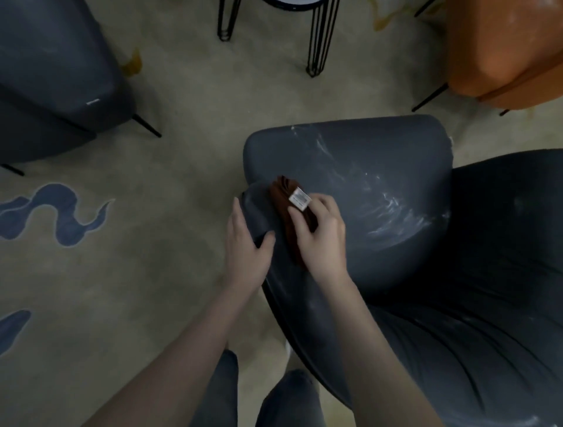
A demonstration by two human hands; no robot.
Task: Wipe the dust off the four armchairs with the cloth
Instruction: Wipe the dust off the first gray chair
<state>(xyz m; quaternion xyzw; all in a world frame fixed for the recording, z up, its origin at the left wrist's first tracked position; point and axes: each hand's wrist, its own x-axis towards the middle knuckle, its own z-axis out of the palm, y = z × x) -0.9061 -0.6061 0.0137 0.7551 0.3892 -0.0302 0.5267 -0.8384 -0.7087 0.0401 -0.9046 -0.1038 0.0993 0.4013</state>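
- Fingers [301, 221] of the right hand [321, 234] curl over a brown cloth [283, 190], pressing it onto the armrest [257, 213] of the dark grey armchair [350, 152].
- Left hand [246, 243] grips the same armrest, thumb inside, fingers outside.
- White dust streaks [393, 207] cross its seat.
- A second grey armchair [54, 76] and an orange armchair [502, 51] stand well apart.

Beige carpet [158, 250], blue swirl pattern [58, 213]; black hairpin-leg table [320, 39] at top.

A beige carpet [170, 231] covers the floor, with blue swirl patterns [58, 213] at left. A small table [292, 2] on black hairpin legs [320, 39] stands at top centre.
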